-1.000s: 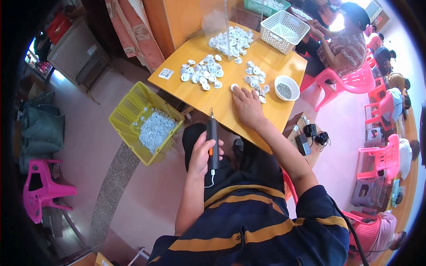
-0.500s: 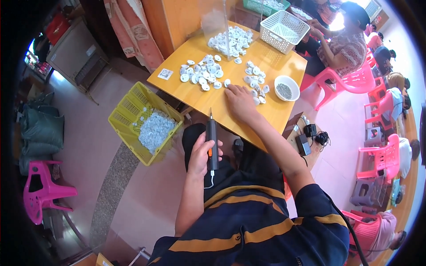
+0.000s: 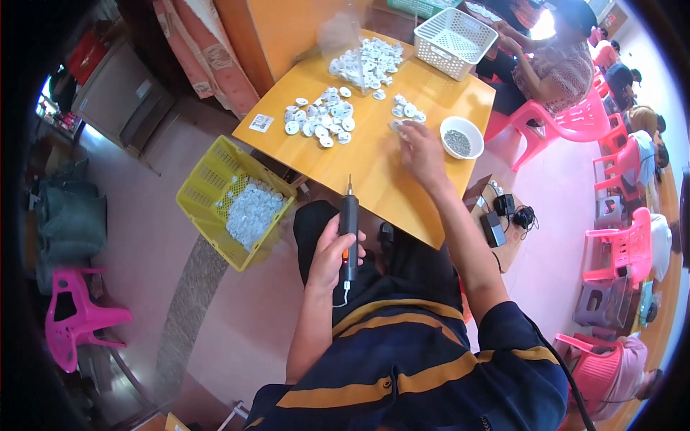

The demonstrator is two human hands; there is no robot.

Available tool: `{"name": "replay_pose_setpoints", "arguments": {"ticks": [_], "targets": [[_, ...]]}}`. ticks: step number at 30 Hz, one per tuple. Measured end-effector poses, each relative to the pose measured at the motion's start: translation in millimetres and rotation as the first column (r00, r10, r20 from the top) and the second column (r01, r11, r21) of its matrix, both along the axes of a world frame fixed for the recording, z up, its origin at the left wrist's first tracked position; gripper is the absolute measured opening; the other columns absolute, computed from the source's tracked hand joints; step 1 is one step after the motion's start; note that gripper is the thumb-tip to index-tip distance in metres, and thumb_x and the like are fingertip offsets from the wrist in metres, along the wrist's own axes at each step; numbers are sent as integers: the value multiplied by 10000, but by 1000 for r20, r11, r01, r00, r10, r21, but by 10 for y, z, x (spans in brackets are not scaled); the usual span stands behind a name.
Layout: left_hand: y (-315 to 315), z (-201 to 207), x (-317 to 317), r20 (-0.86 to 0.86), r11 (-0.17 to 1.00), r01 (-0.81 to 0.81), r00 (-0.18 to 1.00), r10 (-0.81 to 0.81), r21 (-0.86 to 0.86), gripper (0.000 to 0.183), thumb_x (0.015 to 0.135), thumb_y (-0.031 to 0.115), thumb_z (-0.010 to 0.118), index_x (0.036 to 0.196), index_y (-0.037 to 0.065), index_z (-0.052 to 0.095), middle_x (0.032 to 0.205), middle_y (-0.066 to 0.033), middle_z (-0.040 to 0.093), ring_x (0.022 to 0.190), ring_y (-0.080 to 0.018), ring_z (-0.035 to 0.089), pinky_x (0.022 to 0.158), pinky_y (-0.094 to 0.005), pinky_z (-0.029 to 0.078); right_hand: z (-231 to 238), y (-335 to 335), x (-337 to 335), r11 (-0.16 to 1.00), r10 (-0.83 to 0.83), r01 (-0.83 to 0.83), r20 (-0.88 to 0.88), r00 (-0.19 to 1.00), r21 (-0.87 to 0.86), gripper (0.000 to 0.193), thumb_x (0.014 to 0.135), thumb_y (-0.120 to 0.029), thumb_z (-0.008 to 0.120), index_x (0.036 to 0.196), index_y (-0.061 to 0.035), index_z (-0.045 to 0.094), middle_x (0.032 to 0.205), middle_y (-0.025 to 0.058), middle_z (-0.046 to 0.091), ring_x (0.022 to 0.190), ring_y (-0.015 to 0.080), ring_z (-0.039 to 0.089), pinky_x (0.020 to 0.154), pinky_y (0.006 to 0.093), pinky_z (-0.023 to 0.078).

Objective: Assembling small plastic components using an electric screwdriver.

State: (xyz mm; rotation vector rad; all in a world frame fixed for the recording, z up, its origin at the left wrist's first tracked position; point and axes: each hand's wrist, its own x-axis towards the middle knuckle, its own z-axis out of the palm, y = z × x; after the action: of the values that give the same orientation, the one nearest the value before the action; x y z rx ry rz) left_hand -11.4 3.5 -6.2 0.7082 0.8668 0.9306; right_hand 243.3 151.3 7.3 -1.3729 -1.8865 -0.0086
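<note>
My left hand [image 3: 332, 253] is wrapped round a slim black electric screwdriver [image 3: 348, 230], its bit pointing up and away from me, a white cable at its lower end. Over the table, my right hand [image 3: 422, 152] is at the near side of a small pile of white round plastic parts [image 3: 410, 110]. Its fingers are smeared by motion, and a pale part shows at their tips; whether they grip it I cannot make out. Just right of that hand stands a white bowl [image 3: 474, 132] of small metal screws. A larger group of white round parts [image 3: 320, 118] lies to the left.
Further back, more white parts are heaped by a clear panel [image 3: 359, 61]. A white basket [image 3: 449, 43] sits at the table's far edge. On the floor at left, a yellow crate [image 3: 205, 179] holds many pale parts. Black power adapters [image 3: 494, 228] lie on a low board at right.
My right hand has moved right, from the middle of the table to the small pile beside the bowl, covering its near part. The left hand keeps its hold on the screwdriver. The view has shifted slightly.
</note>
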Motion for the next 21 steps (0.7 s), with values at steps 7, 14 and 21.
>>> {"name": "replay_pose_setpoints", "arguments": {"ticks": [7,14,21], "targets": [[-21,-18,91,-35,999,36,999,-36,8,542,945,100,532,1465,35,393,1003,-116,658,726,-150,666,606,-272,578,249,87,1004,914,-378,386,79,922,-126,190,836,-122,664,998,-60,740,1009,175,716,959,360,692,857,432,557],[-36,-9,121,-23,998,55,998,-54,22,548,943,101,552,1460,30,385,1006,-114,659,727,-146,667,608,-269,579,120,246,1217,731,-347,513,402,847,-450,193,851,-171,646,1003,-149,763,1025,169,731,943,350,709,830,452,567],[-50,-18,122,13,998,52,999,-53,16,525,945,105,562,1441,38,403,1003,-106,657,734,-145,669,608,-270,578,-16,447,1273,746,-346,558,506,791,-363,185,833,-241,662,919,-109,759,929,177,729,893,363,704,793,469,568]]}}
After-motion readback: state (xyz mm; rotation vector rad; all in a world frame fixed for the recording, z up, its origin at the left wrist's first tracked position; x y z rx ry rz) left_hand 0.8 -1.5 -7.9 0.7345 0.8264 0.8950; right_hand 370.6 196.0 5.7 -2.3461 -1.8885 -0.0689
